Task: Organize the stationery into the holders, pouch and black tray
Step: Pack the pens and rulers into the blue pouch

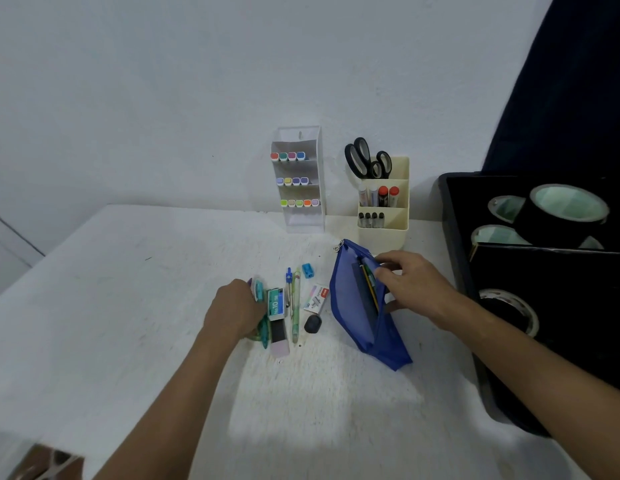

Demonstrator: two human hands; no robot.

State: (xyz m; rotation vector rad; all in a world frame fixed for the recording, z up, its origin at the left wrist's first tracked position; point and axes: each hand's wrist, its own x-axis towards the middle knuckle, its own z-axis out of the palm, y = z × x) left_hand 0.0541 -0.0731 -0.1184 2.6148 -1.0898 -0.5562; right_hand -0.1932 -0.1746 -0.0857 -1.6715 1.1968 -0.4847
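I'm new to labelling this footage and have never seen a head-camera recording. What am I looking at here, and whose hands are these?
There is no machine: one wide-angle camera on a person's head looks down at their own hands. The right hand holds open a blue mesh pouch with pencils inside. The left hand grips a teal item among loose stationery on the white table: a staple box, a green pen, a blue sharpener. Behind stand a white marker holder and a cream holder with scissors. The black tray holds tape rolls.
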